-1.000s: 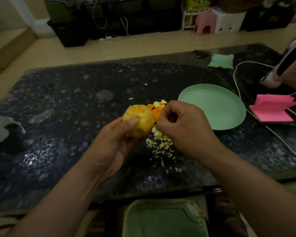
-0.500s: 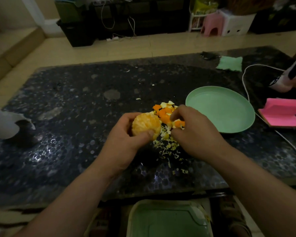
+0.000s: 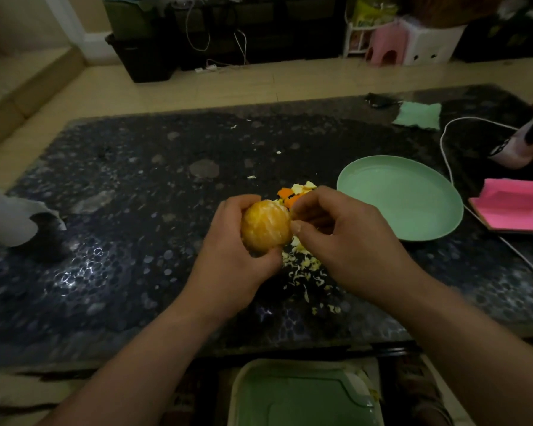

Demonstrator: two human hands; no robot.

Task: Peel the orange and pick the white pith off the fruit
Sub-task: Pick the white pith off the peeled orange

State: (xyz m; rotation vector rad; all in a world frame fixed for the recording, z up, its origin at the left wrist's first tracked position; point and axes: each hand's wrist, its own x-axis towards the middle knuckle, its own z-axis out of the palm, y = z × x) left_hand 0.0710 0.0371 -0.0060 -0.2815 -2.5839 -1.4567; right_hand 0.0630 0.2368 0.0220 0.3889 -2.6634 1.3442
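Note:
The peeled orange point(image 3: 266, 225) is a pale orange ball held above the dark table, cupped from the left and below by my left hand point(image 3: 233, 259). My right hand point(image 3: 342, 238) is at the fruit's right side, its thumb and fingertips pinched together against the surface. Whether a strand of pith is between them is too small to tell. Orange peel pieces point(image 3: 293, 195) lie just behind the hands. A scatter of pale pith shreds point(image 3: 305, 272) lies on the table under and in front of the fruit.
An empty green plate point(image 3: 413, 207) sits to the right of the hands. Pink sticky notes point(image 3: 514, 207), a white cable point(image 3: 446, 161) and a green cloth point(image 3: 417, 115) are farther right. A white crumpled bag point(image 3: 10, 219) lies at the left edge. A green bin point(image 3: 302, 395) stands below the table's near edge.
My right hand left the peel pile on the table and came back up to the orange's right side. My left hand lifted and turned the fruit.

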